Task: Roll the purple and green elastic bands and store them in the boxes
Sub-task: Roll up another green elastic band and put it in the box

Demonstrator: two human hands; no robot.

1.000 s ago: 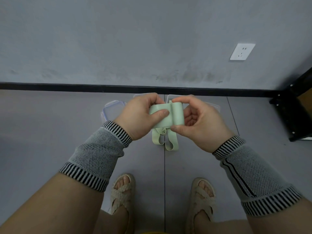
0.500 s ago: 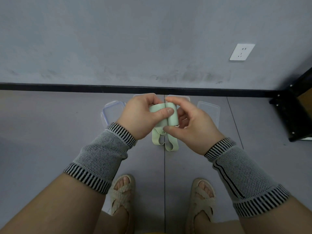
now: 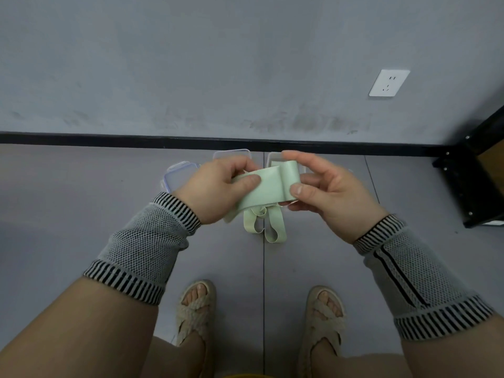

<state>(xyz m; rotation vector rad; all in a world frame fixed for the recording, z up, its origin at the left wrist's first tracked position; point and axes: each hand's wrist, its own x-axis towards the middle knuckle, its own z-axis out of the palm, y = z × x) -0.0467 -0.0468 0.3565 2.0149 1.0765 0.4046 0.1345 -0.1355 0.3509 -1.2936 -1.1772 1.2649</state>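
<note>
While the grey wall [image 3: 191, 64] and the grey tiled floor [image 3: 68, 200] fill most of the view, the task itself stands at an early stage: the green elastic band [image 3: 268, 184] is only partly rolled, and loose loops hang below it. The left hand [image 3: 218, 186] grips the flat end of the band, thumb on top; the right hand [image 3: 327, 192] pinches the rolled end between thumb and forefinger. Clear boxes [image 3: 231, 154] and a lid [image 3: 177, 175] lie on the floor beyond the hands, near the black skirting [image 3: 109, 137]. No purple band is visible, so its state cannot be judged. Remaining work, by estimate: finish rolling, then store. A wall socket [image 3: 388, 82] sits at the right.
</note>
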